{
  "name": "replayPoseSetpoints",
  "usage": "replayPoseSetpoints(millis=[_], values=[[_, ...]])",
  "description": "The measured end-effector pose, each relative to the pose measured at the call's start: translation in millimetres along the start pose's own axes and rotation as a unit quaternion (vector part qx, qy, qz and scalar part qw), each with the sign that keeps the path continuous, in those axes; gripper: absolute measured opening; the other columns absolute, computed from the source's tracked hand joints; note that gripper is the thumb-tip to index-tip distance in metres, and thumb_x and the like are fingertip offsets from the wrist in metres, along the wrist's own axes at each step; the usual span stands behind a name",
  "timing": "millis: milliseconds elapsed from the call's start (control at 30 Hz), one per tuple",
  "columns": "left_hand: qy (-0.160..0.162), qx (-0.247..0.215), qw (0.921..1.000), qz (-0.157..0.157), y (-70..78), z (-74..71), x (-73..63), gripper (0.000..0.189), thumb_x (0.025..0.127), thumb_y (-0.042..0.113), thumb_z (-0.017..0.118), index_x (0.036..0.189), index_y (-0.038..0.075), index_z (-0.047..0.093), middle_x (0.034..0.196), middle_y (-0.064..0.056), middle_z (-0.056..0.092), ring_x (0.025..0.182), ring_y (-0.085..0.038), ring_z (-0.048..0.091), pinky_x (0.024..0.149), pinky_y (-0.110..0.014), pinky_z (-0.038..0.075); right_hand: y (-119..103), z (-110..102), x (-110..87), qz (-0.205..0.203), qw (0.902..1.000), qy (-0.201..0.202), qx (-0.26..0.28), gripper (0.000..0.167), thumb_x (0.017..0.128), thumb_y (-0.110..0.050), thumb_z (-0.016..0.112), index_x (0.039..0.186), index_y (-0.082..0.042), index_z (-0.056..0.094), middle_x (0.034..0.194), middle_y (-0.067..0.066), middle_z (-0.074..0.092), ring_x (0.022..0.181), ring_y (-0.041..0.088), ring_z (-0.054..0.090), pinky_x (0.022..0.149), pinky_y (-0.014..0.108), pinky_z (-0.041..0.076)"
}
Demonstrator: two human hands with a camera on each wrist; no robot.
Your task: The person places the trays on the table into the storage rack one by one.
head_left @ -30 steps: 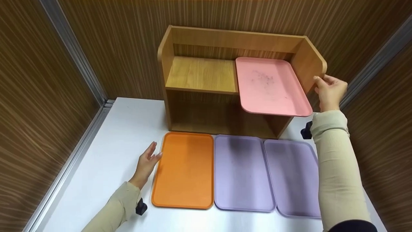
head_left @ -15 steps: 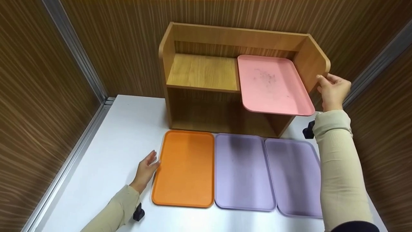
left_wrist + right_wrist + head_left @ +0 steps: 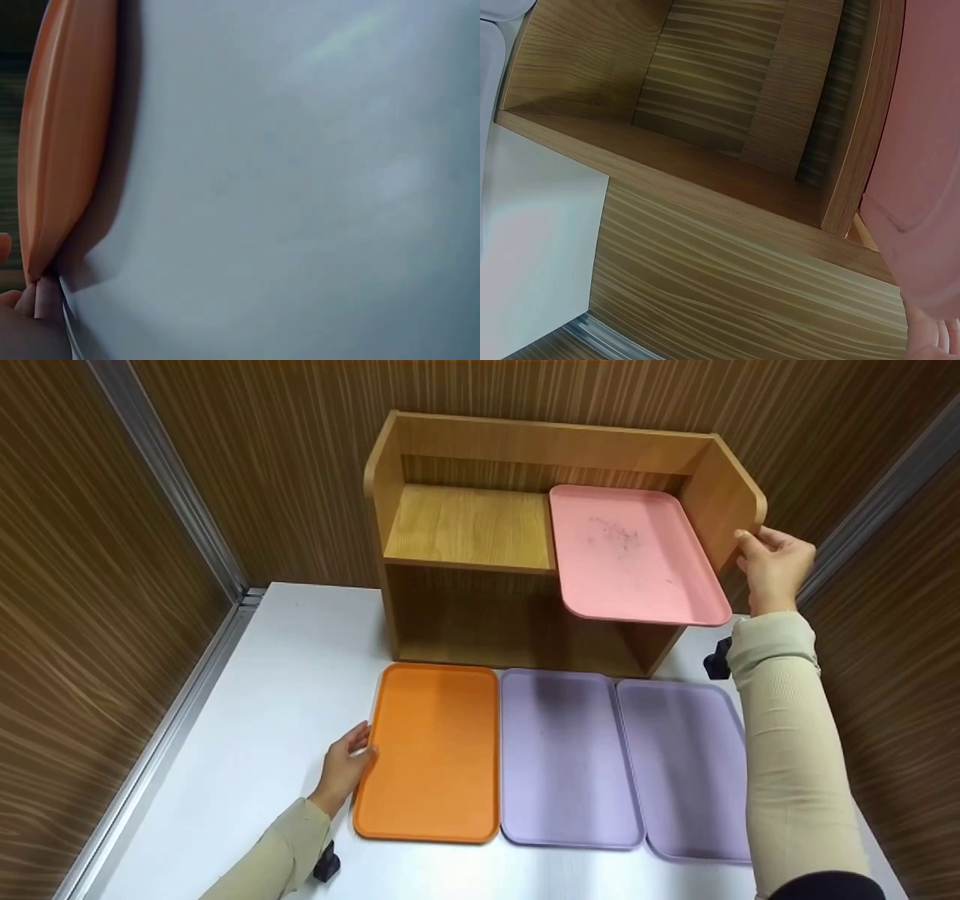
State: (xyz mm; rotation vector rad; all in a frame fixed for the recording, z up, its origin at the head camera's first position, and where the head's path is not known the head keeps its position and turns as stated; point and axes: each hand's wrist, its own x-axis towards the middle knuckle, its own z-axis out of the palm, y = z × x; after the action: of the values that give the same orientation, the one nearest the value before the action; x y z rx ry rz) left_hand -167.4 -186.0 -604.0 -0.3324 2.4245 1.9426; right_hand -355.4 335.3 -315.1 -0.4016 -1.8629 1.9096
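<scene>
My left hand (image 3: pixel 341 772) pinches the left rim of an orange tray (image 3: pixel 439 754) lying on the white table, thumb over the edge. In the left wrist view, the fingers (image 3: pixel 46 296) meet the tray's edge, with a shadow below it. Far right, my right hand (image 3: pixel 780 574) grips the front edge of a small wooden shelf's (image 3: pixel 472 525) right side panel, its thumb on the inner face. Beside that hand, a pink tray (image 3: pixel 641 562) with dark marks lies on the upper board, its front end jutting out. The right wrist view shows my fingers (image 3: pixel 926 330) below the pink tray's corner.
Two lilac trays (image 3: pixel 566 765) lie side by side to the right of the orange one, the outer partly hidden by my right sleeve (image 3: pixel 787 750). The shelf stands behind them. Wood-patterned walls (image 3: pixel 135 622) with metal strips enclose the white table (image 3: pixel 300 660).
My left hand has come down along the orange tray's left side, and its fingers have closed on the rim. The right hand keeps its place at the shelf panel; the trays look unmoved.
</scene>
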Motion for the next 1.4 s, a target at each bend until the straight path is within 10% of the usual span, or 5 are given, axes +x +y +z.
replayPoseSetpoints(millis=[367, 700, 1133, 1400], values=[[0.025, 0.009, 0.9996, 0.004, 2.2, 5.1, 2.4, 0.054, 0.081, -0.018, 0.045, 0.135, -0.009, 0.043, 0.131, -0.027, 0.050, 0.115, -0.034, 0.051, 0.091, -0.034, 0.047, 0.6, -0.5, -0.2, -0.002, 1.0000, 0.000, 0.006, 0.017, 0.078, -0.007, 0.074, 0.094, -0.008, 0.075, 0.068, -0.009, 0.069, 0.069, 0.003, 0.064, 0.056, 0.014, 0.051], [0.010, -0.121, 0.9897, -0.076, 15.4, 0.4, 2.1, 0.062, 0.082, -0.018, 0.039, 0.142, -0.007, 0.032, 0.141, -0.031, 0.037, 0.132, -0.039, 0.035, 0.081, -0.017, 0.044, -0.1, -0.2, 0.9, 0.000, 0.9998, 0.001, 0.021, 0.020, 0.077, -0.005, 0.074, 0.097, -0.005, 0.074, 0.073, -0.005, 0.071, 0.068, 0.003, 0.064, 0.058, 0.015, 0.052], [-0.034, -0.146, 0.9863, -0.068, 18.2, -4.6, 5.5, 0.065, 0.083, -0.016, 0.044, 0.143, -0.013, 0.019, 0.148, -0.031, 0.023, 0.138, -0.039, 0.022, 0.112, -0.045, 0.022, 0.7, 0.6, 1.0, 0.001, 1.0000, 0.000, 0.001, 0.034, 0.078, -0.007, 0.074, 0.111, -0.001, 0.069, 0.064, -0.013, 0.067, 0.072, 0.002, 0.064, 0.062, 0.015, 0.053], [-0.075, -0.125, 0.9853, -0.089, 18.4, -5.9, 6.1, 0.070, 0.083, -0.010, 0.057, 0.146, -0.003, 0.027, 0.136, -0.027, 0.043, 0.114, -0.030, 0.050, 0.088, -0.030, 0.046, 1.9, 0.4, 1.9, -0.003, 1.0000, 0.000, 0.002, 0.034, 0.078, -0.007, 0.074, 0.111, -0.001, 0.069, 0.064, -0.013, 0.067, 0.071, 0.002, 0.064, 0.059, 0.014, 0.053]])
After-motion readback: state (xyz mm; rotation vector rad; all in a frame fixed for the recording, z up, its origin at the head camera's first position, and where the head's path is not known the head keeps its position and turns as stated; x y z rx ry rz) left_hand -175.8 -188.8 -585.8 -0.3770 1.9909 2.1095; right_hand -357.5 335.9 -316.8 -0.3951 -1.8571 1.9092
